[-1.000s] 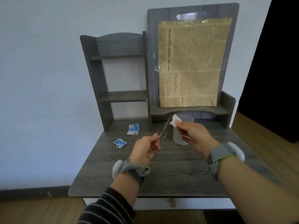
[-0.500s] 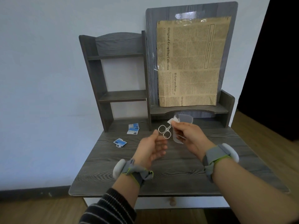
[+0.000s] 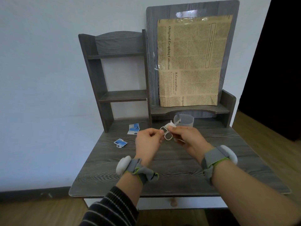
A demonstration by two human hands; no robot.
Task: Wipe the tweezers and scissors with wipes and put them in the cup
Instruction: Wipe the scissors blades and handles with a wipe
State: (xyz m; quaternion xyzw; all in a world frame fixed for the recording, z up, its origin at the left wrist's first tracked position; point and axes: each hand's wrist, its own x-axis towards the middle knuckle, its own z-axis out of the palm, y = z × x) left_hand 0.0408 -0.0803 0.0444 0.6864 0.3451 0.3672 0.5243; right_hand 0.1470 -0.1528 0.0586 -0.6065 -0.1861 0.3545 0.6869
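Observation:
Small metal scissors (image 3: 168,135) are held above the desk between both hands, ring handles toward me. My left hand (image 3: 149,143) pinches one handle ring from the left. My right hand (image 3: 187,139) pinches a white wipe (image 3: 171,125) folded round the blade end, so the blades are hidden. Just behind the hands a translucent plastic cup (image 3: 186,122) stands upright on the desk, under the low shelf. A thin pale strip sticks out below my right hand; I cannot tell what it is. No tweezers are clearly visible.
Two blue-and-white wipe packets (image 3: 134,128) lie at the back left of the grey wooden desk (image 3: 171,176), and a torn one (image 3: 120,143) lies nearer. A shelf unit (image 3: 120,95) and a board with newspaper (image 3: 192,62) rise behind.
The scissors turned round: first my left hand held the handles while the right wiped the tip, then the right hand alone held them. Now my left fingers have closed on a handle ring.

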